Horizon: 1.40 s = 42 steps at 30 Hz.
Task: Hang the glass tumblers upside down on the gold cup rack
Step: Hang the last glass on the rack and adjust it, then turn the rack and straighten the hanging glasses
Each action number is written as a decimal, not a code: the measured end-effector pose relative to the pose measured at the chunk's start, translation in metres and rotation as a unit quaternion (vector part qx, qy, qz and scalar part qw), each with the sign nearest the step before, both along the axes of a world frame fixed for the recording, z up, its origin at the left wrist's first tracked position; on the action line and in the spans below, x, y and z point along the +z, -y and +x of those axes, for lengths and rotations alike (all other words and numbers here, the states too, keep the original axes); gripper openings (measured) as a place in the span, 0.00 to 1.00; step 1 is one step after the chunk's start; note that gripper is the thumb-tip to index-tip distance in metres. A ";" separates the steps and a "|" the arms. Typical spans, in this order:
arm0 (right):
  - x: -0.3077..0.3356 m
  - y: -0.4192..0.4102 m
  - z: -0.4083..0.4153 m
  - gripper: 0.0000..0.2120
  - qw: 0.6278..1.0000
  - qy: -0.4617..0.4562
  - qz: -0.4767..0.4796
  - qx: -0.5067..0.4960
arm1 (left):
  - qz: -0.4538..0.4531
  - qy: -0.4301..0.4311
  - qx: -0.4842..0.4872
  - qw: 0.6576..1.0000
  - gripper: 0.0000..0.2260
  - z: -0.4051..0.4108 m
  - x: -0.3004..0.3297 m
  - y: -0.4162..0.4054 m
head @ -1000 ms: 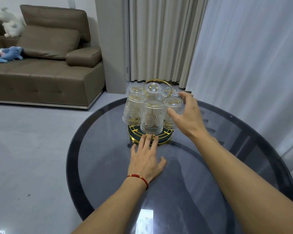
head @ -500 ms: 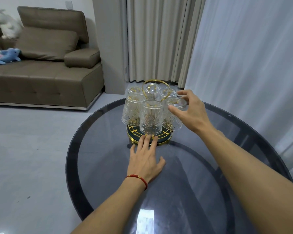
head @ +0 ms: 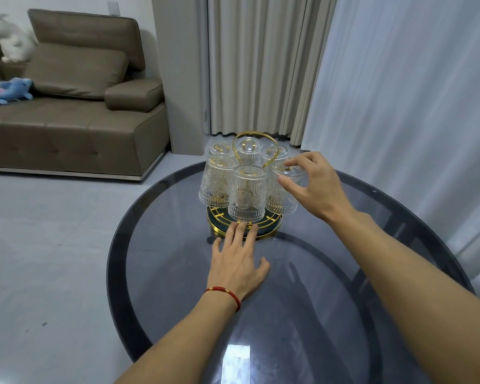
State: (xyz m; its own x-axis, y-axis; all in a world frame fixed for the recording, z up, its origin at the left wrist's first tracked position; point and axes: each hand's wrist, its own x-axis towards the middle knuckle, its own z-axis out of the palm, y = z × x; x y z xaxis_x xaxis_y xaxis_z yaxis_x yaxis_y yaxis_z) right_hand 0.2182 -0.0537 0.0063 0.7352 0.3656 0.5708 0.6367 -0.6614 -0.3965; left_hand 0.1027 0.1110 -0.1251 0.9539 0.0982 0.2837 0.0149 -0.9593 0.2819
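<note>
Right hand (head: 316,187): my fingers pinching the inverted glass tumbler (head: 284,189) at three o'clock on the gold cup rack (head: 244,225), seating it. Left hand (head: 237,261): spread flat, steadying rack's base.

Room: pale grey smooth floor (head: 53,245). Brown upholstered sofa (head: 75,128) at upper left, with back cushion and low armrest; a blue plush toy (head: 11,91) and a white plush toy (head: 10,42) lie at its far left end. White wall behind the sofa, bearing a wall plate (head: 112,8). Beige pleated curtain (head: 258,65) at centre; sheer white curtain (head: 413,92) along the right side. Round dark smoked-glass table (head: 161,273) in the foreground, reflecting a bright rectangular light patch (head: 236,364).
</note>
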 end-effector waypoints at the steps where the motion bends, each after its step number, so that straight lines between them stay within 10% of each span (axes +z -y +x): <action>1: 0.000 0.001 0.000 0.18 1.000 0.003 -0.005 0.001 | -0.001 0.002 0.001 1.000 0.33 0.000 0.000 0.000; 25: 0.022 -0.004 0.016 0.15 0.995 -0.072 0.066 0.009 | -0.007 0.000 0.002 1.000 0.33 0.002 -0.001 0.000; 35: 0.042 -0.029 0.047 0.30 0.952 -0.278 0.114 0.054 | -0.010 0.014 0.003 1.000 0.33 0.000 0.000 0.001; 42: 0.043 -0.033 0.051 0.38 0.961 -0.263 0.075 0.050 | -0.009 0.010 0.002 1.000 0.33 0.000 0.000 0.001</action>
State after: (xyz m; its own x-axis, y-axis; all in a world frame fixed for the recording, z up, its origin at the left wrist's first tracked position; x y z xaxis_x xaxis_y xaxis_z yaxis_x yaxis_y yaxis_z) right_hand 0.2695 -0.0211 0.0494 0.9018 0.3922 0.1816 0.3796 -0.5179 -0.7666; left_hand 0.1030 0.1095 -0.1255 0.9475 0.1080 0.3011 0.0137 -0.9541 0.2990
